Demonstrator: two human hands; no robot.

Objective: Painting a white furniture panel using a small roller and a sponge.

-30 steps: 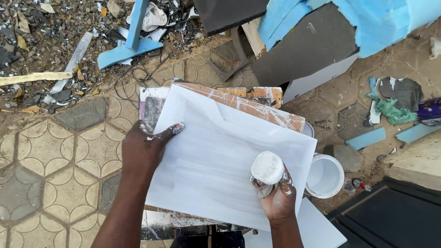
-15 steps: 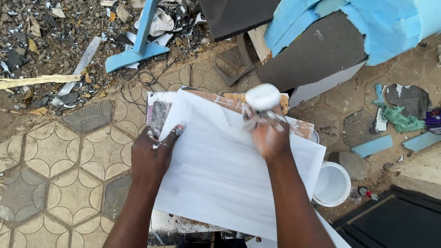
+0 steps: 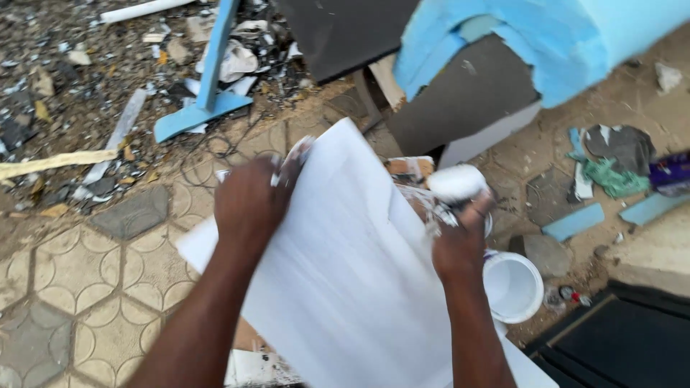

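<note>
Two hands are at work on one white board, which lies tilted across a low support in the middle of the scene, its far corner pointing away from the person. The left hand lies flat on the board's far left part, fingers spread and smeared with white paint; it grips nothing and appears to press the board down so that it does not shift. The right hand is closed around the handle of a small paint roller, held at the board's right edge, its white sleeve pointing far. A white paint bucket stands open just right of the board, within easy reach of the roller hand. The ground is patterned paving on the left. Blue foam blocks and dark panels lie at the far side, with rubble at far left.
</note>
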